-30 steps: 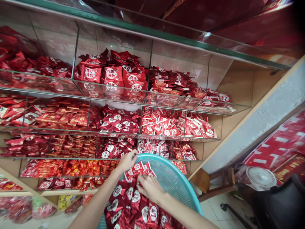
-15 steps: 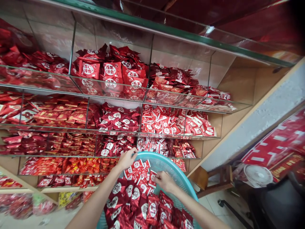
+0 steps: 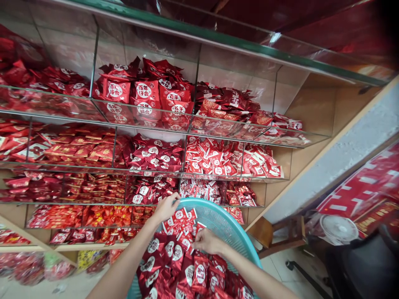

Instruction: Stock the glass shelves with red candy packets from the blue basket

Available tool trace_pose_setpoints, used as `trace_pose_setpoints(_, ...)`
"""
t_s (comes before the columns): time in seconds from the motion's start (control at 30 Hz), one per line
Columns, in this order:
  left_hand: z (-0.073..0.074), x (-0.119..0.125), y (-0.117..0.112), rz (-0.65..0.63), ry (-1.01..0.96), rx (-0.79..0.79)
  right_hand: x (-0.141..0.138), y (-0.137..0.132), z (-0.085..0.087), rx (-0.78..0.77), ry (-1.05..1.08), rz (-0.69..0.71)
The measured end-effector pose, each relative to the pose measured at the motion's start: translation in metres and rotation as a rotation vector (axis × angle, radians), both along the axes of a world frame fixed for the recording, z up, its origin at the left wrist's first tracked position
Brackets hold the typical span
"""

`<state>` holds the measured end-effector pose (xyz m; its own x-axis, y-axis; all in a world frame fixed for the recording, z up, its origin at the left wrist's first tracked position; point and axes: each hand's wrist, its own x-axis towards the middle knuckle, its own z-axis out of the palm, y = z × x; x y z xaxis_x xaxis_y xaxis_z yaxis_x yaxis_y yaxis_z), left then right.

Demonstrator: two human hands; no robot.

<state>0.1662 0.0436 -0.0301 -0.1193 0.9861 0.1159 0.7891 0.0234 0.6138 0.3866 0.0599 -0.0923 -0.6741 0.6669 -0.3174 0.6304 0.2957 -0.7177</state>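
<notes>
A teal plastic basket sits low in the middle, piled with red candy packets. My left hand grips the basket's far rim, fingers curled over it. My right hand is inside the basket, fingers closed on small red-and-white packets lying near the rim. Darker red packets with white round labels fill the basket's near side.
Glass-fronted shelves hold compartments of red wrapped sweets in several rows. A wooden stool stands right of the basket, a small white fan beyond it. Red printed sheets lean at the right.
My right hand shifted right across the basket, then came back left onto the small packets. The left hand stayed on the rim. The view tilted slightly.
</notes>
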Motion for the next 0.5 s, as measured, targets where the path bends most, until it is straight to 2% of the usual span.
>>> trace_pose_setpoints(0.1,0.0,0.0,0.0,0.003,0.004,0.002,-0.008,-0.002,0.0,0.025,0.068,-0.05)
trace_pose_setpoints(0.23,-0.002,0.0,0.001,0.009,0.021,0.003,-0.012,0.004,0.011,0.056,0.094,-0.037)
trace_pose_setpoints(0.37,-0.003,-0.001,0.002,-0.001,0.02,-0.009,0.003,0.025,0.024,0.236,-0.001,-0.064)
trace_pose_setpoints(0.43,-0.003,-0.001,0.002,0.003,0.014,-0.023,0.013,0.032,0.027,0.338,-0.023,-0.014)
trace_pose_setpoints(0.5,-0.003,-0.001,0.002,0.01,0.014,-0.037,0.021,0.034,0.027,0.371,-0.038,0.109)
